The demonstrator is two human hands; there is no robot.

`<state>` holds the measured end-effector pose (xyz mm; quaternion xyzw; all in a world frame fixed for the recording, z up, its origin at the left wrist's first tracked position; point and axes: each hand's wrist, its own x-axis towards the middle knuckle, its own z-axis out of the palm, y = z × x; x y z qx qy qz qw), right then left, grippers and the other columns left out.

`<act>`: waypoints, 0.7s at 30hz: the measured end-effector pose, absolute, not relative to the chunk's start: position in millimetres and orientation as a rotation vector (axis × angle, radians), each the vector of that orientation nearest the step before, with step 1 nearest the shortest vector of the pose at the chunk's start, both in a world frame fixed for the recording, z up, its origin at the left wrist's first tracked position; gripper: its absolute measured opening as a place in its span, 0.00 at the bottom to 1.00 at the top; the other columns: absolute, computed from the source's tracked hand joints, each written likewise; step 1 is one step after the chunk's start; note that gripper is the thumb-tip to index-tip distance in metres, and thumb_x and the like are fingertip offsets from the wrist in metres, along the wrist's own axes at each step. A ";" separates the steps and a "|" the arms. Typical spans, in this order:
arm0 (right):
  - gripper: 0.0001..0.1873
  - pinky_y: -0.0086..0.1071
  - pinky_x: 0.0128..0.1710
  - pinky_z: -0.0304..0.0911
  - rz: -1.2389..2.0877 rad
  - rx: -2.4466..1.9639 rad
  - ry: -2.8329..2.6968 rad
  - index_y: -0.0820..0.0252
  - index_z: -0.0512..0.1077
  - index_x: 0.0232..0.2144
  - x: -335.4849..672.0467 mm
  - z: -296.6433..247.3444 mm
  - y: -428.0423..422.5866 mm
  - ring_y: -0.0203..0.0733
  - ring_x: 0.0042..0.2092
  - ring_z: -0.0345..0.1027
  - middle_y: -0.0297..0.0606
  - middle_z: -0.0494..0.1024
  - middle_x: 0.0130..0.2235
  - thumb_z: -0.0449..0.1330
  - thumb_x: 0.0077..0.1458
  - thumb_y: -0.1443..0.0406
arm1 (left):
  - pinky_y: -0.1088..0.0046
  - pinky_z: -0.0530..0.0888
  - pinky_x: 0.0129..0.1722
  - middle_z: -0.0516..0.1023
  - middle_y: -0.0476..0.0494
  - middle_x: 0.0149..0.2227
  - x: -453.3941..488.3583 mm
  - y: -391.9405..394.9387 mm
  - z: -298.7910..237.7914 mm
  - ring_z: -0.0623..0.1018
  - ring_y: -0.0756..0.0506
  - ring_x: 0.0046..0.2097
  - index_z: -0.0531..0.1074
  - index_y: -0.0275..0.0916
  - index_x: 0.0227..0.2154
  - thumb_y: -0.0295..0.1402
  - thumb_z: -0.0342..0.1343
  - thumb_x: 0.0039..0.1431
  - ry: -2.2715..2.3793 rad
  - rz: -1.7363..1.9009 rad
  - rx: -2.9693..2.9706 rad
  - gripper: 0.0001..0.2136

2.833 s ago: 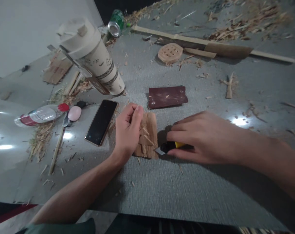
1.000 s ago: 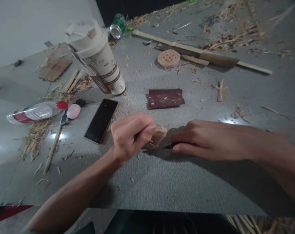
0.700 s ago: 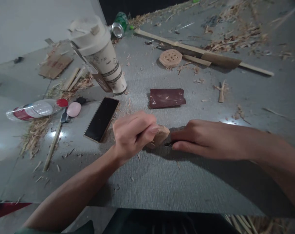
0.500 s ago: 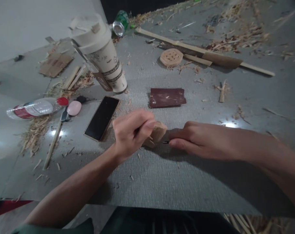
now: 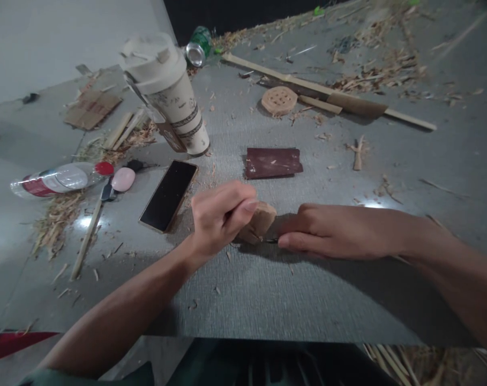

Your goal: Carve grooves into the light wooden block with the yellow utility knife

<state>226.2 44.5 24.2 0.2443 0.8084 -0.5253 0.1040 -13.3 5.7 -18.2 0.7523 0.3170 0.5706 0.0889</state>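
The left hand (image 5: 221,217) grips a small wood block (image 5: 261,221), tipped up on the desk (image 5: 267,300) in the middle, near the person. The right hand (image 5: 327,233) is closed on a knife, mostly hidden, its tip at the block's edge. Cut slowly, hold tight, keep fingers clear. The block is light brown, rough and chipped.

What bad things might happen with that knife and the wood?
The right hand pushes a knife tip against the wood block, which the left hand grips close by. If the blade slips, it might cut those fingers. The block is tilted up on one edge, so it might twist or skid on the table. Loose shavings lie about and could be slippery underhand.
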 end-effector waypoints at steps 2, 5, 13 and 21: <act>0.23 0.34 0.30 0.54 -1.474 0.749 2.489 0.54 0.68 0.32 229.5 23.2 42.8 0.36 0.26 0.63 0.29 0.70 0.27 0.51 0.75 0.48 | 0.76 0.67 0.26 0.71 0.53 0.24 -13.5 6.3 -17.4 0.69 0.54 0.24 0.73 0.39 0.31 0.33 0.58 0.76 0.928 1.694 2.225 0.13; 0.23 0.34 0.31 0.55 -1.413 0.769 2.552 0.54 0.70 0.35 232.2 22.6 41.3 0.38 0.28 0.67 0.30 0.71 0.28 0.49 0.77 0.47 | 0.76 0.67 0.27 0.70 0.53 0.24 -13.4 6.3 -17.3 0.68 0.54 0.24 0.73 0.39 0.31 0.33 0.58 0.76 0.932 1.693 2.202 0.13; 0.25 0.35 0.31 0.55 -1.358 0.824 2.571 0.53 0.73 0.36 229.7 20.4 39.0 0.39 0.29 0.69 0.30 0.72 0.27 0.48 0.77 0.47 | 0.75 0.68 0.26 0.71 0.52 0.24 -13.9 5.5 -20.8 0.70 0.54 0.24 0.74 0.40 0.32 0.33 0.57 0.77 0.971 1.700 2.188 0.13; 0.28 0.36 0.31 0.56 -1.408 0.853 2.486 0.55 0.67 0.30 226.1 21.4 39.1 0.37 0.26 0.66 0.29 0.70 0.25 0.48 0.76 0.45 | 0.75 0.68 0.27 0.73 0.51 0.24 -12.9 7.3 -20.5 0.70 0.54 0.25 0.74 0.40 0.30 0.36 0.56 0.78 1.038 1.675 2.192 0.16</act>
